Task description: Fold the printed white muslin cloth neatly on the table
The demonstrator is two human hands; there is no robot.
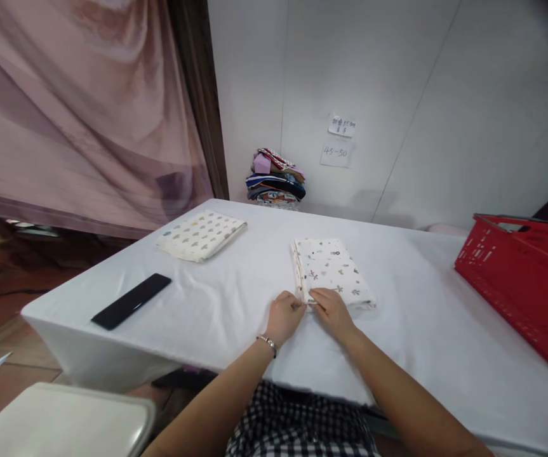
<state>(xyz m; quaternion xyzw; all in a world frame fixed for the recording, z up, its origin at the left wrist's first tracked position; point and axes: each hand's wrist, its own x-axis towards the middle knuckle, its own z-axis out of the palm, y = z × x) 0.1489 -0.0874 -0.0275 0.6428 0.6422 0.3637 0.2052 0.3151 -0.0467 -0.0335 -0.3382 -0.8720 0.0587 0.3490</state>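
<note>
A folded white cloth with small printed figures (331, 268) lies on the white table (235, 304) in front of me. My left hand (284, 315) is closed in a pinch on the cloth's near left corner. My right hand (333, 310) rests beside it on the near edge of the same cloth, fingers curled onto the fabric. The two hands almost touch. A second folded cloth, cream with pale hearts (201, 235), lies apart at the far left of the table.
A black flat device (131, 300) lies near the table's left edge. A red plastic basket (526, 285) stands at the right. A stack of folded fabrics (276, 179) sits against the back wall. A pale chair seat (59, 422) is at lower left.
</note>
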